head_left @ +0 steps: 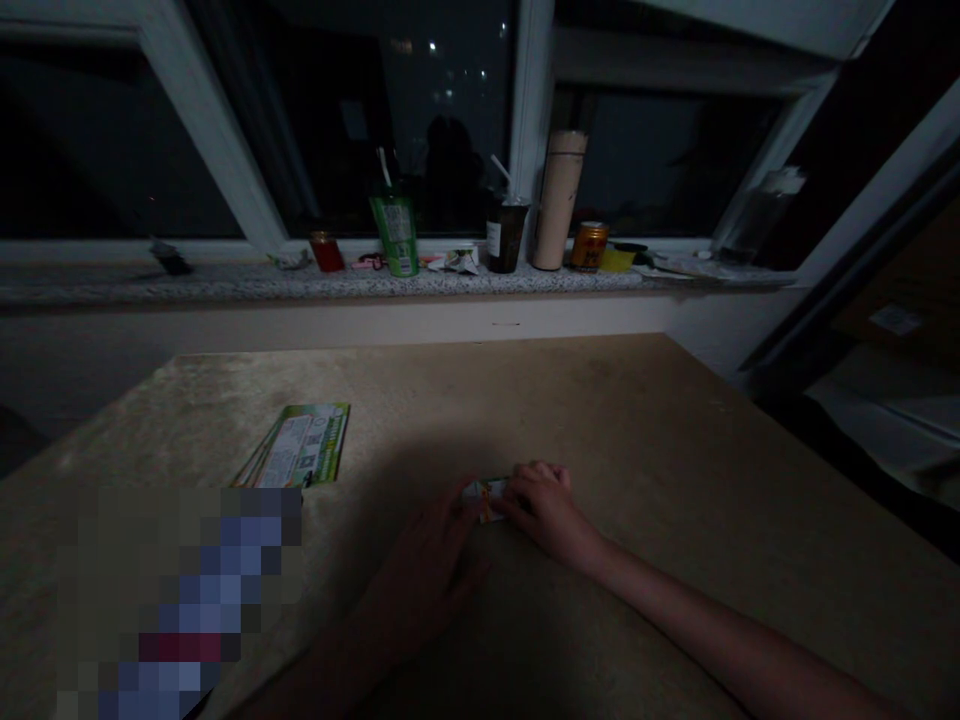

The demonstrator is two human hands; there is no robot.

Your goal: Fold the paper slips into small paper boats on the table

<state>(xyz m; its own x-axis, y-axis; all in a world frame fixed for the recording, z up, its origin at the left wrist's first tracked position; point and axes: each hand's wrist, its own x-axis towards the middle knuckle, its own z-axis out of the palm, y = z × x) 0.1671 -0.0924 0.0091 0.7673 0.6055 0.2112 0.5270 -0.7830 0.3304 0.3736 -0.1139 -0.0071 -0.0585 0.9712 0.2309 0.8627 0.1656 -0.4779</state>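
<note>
The left forearm [322, 665] and right forearm [697, 605] come in over the table [600, 400] from the bottom edge, with a pixelated blue strip [214, 590] at the lower left. The left hand [420, 555] is loosely spread, thumb apart from the fingers, its fingertips at the left end of a small printed piece [489, 497]. This piece, pale with green and orange marks, lies between the two hands, near the middle of the table. The right hand [546, 508] has its fingers bent and close together over the piece's right end; in this dim light I cannot tell whether they pinch it. To the left, well apart from the hands, a fanned stack of green and white cards [311, 445] lies on the table. Behind, a speckled sill [450, 287] bears a red jar [327, 252], a green cup [397, 235], a dark cup [508, 242], a tall pinkish flask [559, 200] and an orange can [589, 247]
</note>
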